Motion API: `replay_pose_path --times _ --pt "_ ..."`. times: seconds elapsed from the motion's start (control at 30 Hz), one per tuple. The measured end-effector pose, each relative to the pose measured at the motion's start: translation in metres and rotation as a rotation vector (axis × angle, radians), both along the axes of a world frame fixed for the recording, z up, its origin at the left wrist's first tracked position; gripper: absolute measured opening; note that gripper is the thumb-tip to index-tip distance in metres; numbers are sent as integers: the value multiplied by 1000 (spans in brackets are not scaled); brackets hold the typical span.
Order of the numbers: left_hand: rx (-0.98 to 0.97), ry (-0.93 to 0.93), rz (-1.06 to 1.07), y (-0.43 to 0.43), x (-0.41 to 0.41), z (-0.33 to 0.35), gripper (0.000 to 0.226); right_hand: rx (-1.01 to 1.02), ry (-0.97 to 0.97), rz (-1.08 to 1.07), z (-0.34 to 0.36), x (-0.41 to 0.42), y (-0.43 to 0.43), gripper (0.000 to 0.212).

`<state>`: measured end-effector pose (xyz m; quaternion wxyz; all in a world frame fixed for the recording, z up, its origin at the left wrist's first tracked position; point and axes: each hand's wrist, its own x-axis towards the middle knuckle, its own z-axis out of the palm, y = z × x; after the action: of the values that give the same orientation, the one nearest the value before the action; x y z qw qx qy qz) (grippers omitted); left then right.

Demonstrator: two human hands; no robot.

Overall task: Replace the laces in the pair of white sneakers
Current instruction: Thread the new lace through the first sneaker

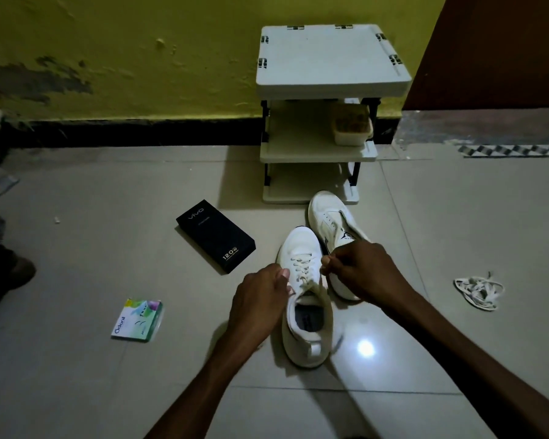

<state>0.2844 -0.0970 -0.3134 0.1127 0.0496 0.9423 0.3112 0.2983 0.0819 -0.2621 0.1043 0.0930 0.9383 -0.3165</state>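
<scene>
Grips on lace; tub perhaps full

Rear half of the far white sneaker hidden behind the right hand. On the near white sneaker, the left edge of the lace is covered by the left hand; lace ends at the fingers blurred beyond tracing. Both forearms cut by the bottom edge. At the left edge, a dark shape (cropped, unidentifiable). Contents of the container on the rack indistinct; white speck too small to name.
</scene>
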Motion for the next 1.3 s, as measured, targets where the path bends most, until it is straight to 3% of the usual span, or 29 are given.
replay_pose_path --times 0.07,0.23,0.4,0.57,0.73,0.8,0.83,0.97,1.03,1.1,1.2,1.3 --pt "-45 43 -19 0 -1 6 31 12 73 -13 7 -6 1 19" --pt "-59 12 -9 3 4 7 28 38 48 0 8 -8 0 35" --pt "-125 -45 -116 2 9 -9 41 205 56 10 -8 5 -13 18" --pt "-154 -20 -105 7 8 -17 40 370 115 111 -38 13 -28 34" --pt "-197 -47 -174 17 10 -27 45 369 259 163 -50 11 -36 15" --pt "-201 -31 -183 18 9 -32 38 323 262 183 -53 9 -36 51" --pt "-210 -30 -183 19 9 -34 35 348 262 195 -60 7 -34 56" --pt "-208 -69 -172 17 7 -39 31 314 177 143 -74 6 -32 16" --pt "-149 -74 -169 15 6 -38 23 277 182 120 -75 6 -30 15" --pt "-94 -74 -170 11 6 -36 18 282 312 111 -73 11 -27 10" --pt "-55 -60 -204 11 7 -34 28 407 415 145 -70 18 -24 33" --pt "-46 -56 -186 14 9 -36 31 410 458 192 -75 21 -23 30"
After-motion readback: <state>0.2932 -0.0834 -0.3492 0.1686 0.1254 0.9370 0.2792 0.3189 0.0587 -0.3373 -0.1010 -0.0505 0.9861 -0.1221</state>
